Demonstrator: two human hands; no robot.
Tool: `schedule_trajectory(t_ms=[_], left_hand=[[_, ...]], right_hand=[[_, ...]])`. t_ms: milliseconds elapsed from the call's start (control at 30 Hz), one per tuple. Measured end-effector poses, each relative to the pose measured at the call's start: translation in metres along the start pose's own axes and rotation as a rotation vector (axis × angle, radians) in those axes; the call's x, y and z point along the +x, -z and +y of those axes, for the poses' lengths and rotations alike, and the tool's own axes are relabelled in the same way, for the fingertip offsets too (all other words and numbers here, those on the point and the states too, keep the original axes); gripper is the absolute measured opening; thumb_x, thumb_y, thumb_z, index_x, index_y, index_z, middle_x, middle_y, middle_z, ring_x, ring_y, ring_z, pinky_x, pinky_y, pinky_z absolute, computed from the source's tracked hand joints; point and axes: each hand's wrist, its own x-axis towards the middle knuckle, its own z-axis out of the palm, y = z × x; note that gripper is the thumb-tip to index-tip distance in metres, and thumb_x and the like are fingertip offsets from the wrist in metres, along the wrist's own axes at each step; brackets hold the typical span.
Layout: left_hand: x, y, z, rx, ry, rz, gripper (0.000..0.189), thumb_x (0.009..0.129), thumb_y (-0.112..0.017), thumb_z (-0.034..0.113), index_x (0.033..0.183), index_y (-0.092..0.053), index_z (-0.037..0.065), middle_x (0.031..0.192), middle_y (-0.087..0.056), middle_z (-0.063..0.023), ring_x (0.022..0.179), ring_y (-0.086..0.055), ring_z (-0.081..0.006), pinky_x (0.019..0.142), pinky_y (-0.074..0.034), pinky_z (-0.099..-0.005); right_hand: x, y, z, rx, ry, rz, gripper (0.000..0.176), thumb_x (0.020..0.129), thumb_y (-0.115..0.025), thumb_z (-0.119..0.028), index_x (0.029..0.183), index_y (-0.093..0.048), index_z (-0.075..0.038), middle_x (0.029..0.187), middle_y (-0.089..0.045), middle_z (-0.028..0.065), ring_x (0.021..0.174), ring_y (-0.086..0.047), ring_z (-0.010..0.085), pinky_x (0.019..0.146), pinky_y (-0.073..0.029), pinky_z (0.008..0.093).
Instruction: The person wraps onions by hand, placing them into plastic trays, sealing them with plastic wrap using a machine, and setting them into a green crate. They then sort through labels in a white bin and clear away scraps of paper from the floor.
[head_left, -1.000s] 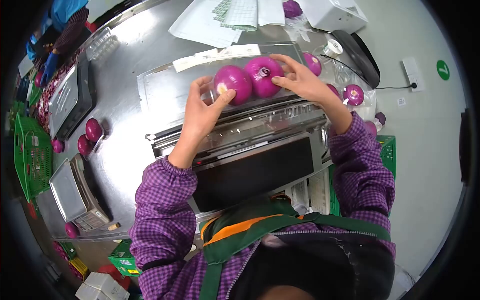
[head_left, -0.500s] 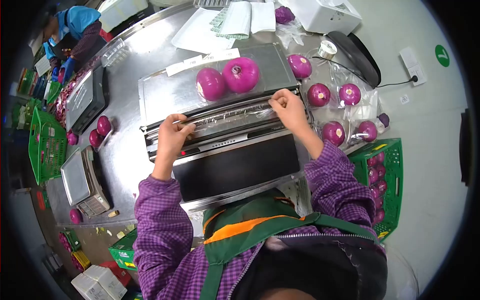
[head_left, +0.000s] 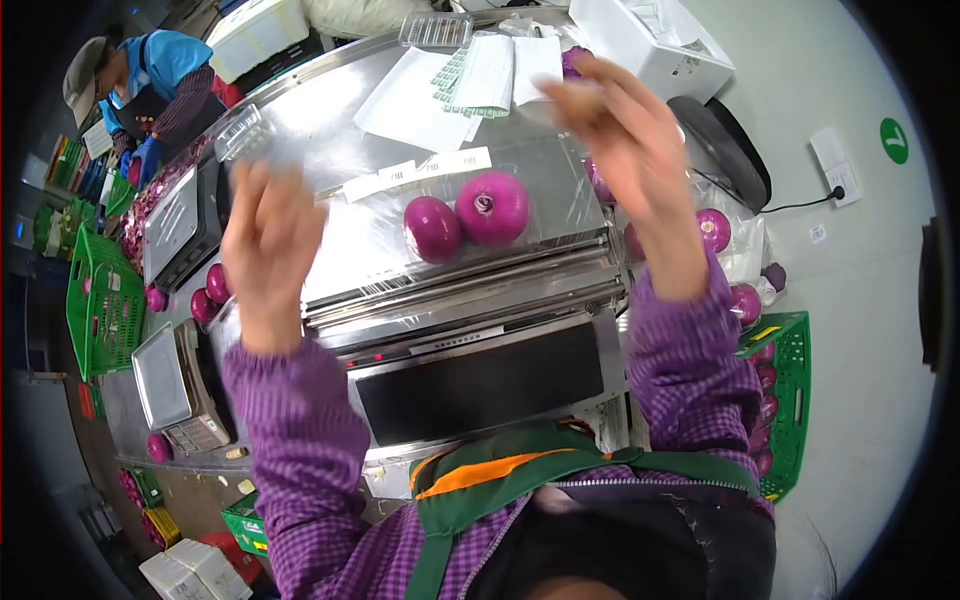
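Observation:
My left hand [head_left: 268, 240] is raised over the left side of a film wrapping machine [head_left: 480, 385], its fingers curled together and blurred. Over the far right corner, my right hand [head_left: 640, 150] is pinched closed. Between the two stretches a sheet of clear plastic film [head_left: 562, 185], seen mostly by its shine and creases. Two peeled red onions, a smaller one [head_left: 432, 229] and a larger one [head_left: 492, 208], sit side by side on the machine's metal top, and the film appears to lie over them. Fingertip contact with the film is smeared by motion.
Scales [head_left: 165, 375] and loose onions lie left. Paper sheets [head_left: 420, 100] and a white foam box [head_left: 655, 45] are at the back. A green crate of onions [head_left: 790, 400] stands right. A co-worker in blue [head_left: 165, 70] works at the far left.
Both hands have moved up and away from the film roller to beyond the onions, drawing the film out with them. The view has shifted slightly.

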Motion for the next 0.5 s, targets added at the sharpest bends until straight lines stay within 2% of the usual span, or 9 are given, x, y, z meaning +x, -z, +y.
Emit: schedule_trajectory(t_ms=[67,100,133,200,233,300,333,400,500], left_hand=[[0.065,0.038,-0.033,0.81,-0.343,0.472,0.036,0.098,-0.041,0.032,0.087,-0.064,0.007,0.082,-0.065,-0.0049,0.067,-0.059,-0.0134,0.069,-0.046,-0.0262],[0.075,0.101,-0.039,1.319,-0.278,0.32,0.038,0.095,-0.047,0.034,0.098,-0.067,0.001,0.093,-0.068,-0.0115,0.077,-0.063,-0.0166,0.075,-0.048,-0.0323],[0.078,0.147,-0.054,1.662,-0.017,0.417,0.042,0.093,-0.048,0.037,0.093,-0.067,-0.002,0.085,-0.067,-0.0173,0.076,-0.064,-0.0239,0.072,-0.048,-0.0358],[0.065,0.149,-0.078,1.932,0.327,0.239,0.048,0.093,-0.045,0.04,0.093,-0.065,-0.003,0.083,-0.063,-0.0264,0.079,-0.063,-0.0356,0.073,-0.047,-0.037],[0.051,0.133,-0.084,1.669,0.243,0.293,0.047,0.094,-0.044,0.039,0.089,-0.065,-0.003,0.085,-0.064,-0.024,0.081,-0.062,-0.0301,0.074,-0.046,-0.0355],[0.022,0.122,-0.084,1.135,0.461,0.385,0.044,0.095,-0.045,0.04,0.112,-0.059,0.001,0.098,-0.061,-0.0071,0.089,-0.054,-0.0127,0.073,-0.042,-0.0262],[0.008,0.124,-0.087,0.901,0.429,0.418,0.047,0.096,-0.045,0.04,0.119,-0.052,0.0,0.1,-0.056,-0.0037,0.086,-0.052,-0.0102,0.072,-0.041,-0.0231],[-0.001,0.094,-0.088,0.808,0.473,0.494,0.048,0.096,-0.045,0.04,0.119,-0.051,-0.001,0.101,-0.056,-0.0043,0.088,-0.052,-0.0107,0.074,-0.042,-0.0242],[-0.025,0.052,-0.075,0.718,0.707,0.608,0.054,0.095,-0.045,0.04,0.123,-0.047,-0.006,0.113,-0.056,-0.0097,0.101,-0.054,-0.0156,0.086,-0.045,-0.0296]], right_hand=[[0.054,0.031,0.053,-0.424,-0.006,-0.074,0.031,0.094,-0.047,-0.022,0.114,-0.057,0.001,0.109,-0.063,0.0118,0.102,-0.058,0.0221,0.09,-0.046,0.0337],[0.064,0.052,0.089,-0.744,-0.085,-0.094,0.031,0.095,-0.046,-0.023,0.113,-0.058,-0.002,0.116,-0.061,0.01,0.106,-0.058,0.022,0.093,-0.045,0.0339],[0.056,0.072,0.124,-0.953,-0.191,-0.232,0.03,0.095,-0.045,-0.024,0.111,-0.06,-0.003,0.112,-0.063,0.0071,0.103,-0.058,0.0206,0.091,-0.045,0.0331],[0.045,0.089,0.145,-1.099,-0.315,-0.432,0.03,0.095,-0.045,-0.027,0.104,-0.061,-0.003,0.096,-0.065,0.0036,0.09,-0.059,0.0173,0.081,-0.046,0.0337],[0.028,0.085,0.142,-1.036,-0.335,-0.483,0.031,0.095,-0.045,-0.028,0.1,-0.061,-0.002,0.084,-0.066,0.003,0.08,-0.058,0.0154,0.072,-0.045,0.0349],[0.007,0.078,0.128,-0.66,-0.592,-0.307,0.038,0.095,-0.045,-0.034,0.093,-0.061,0.0,0.083,-0.063,0.0039,0.073,-0.057,0.0153,0.067,-0.045,0.0328],[-0.002,0.072,0.122,-0.653,-0.61,-0.305,0.038,0.095,-0.045,-0.034,0.093,-0.061,0.0,0.083,-0.063,0.0039,0.073,-0.057,0.0153,0.067,-0.045,0.0328],[-0.016,0.059,0.106,-0.297,-0.886,-0.059,0.044,0.095,-0.045,-0.04,0.093,-0.059,0.001,0.079,-0.06,0.0028,0.07,-0.053,0.0118,0.064,-0.044,0.0289],[-0.034,0.061,0.08,-0.344,-1.107,-0.269,0.048,0.095,-0.042,-0.045,0.101,-0.058,0.0,0.082,-0.059,0.0026,0.075,-0.052,0.0095,0.067,-0.045,0.0262]])
